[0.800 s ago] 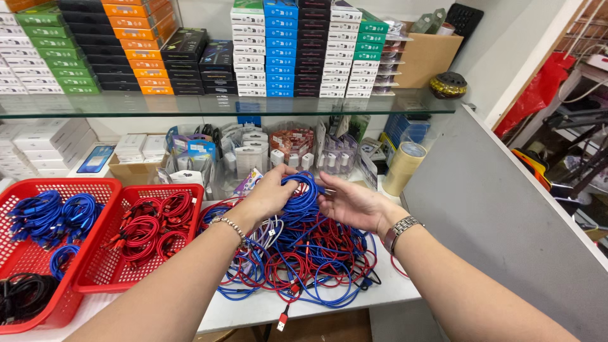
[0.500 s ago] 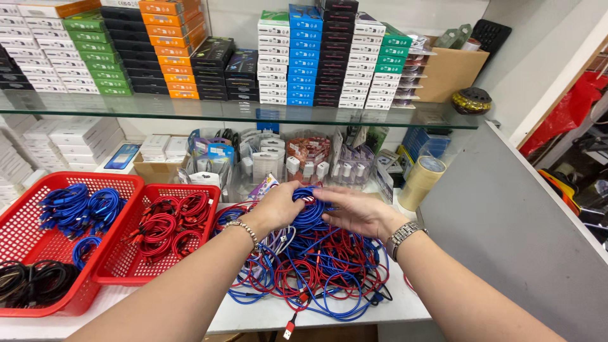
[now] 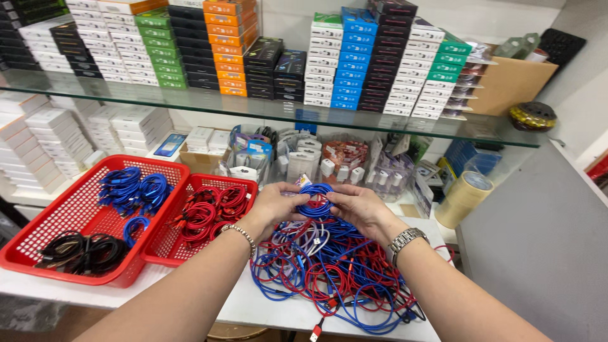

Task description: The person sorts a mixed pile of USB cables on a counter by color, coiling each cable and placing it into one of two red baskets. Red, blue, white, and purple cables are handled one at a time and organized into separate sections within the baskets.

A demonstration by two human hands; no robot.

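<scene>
Blue cable coil (image 3: 315, 206) — between both hands

Open air above the loose cable heap (image 3: 329, 272), red baskets (image 3: 196, 244) crowding left, glass shelf (image 3: 266, 107) overhead (low), packaged goods (image 3: 316, 161) behind, tape roll (image 3: 462, 199) right

Two red baskets (image 3: 38, 244) sat at the desk's left edge, the larger holding coiled blue cables (image 3: 130, 189) and black cables (image 3: 82, 250). A tape roll (image 3: 463, 198) stood by the desk's far right corner. Stacked coloured boxes (image 3: 221, 47) lined the glass shelf (image 3: 266, 109).
</scene>
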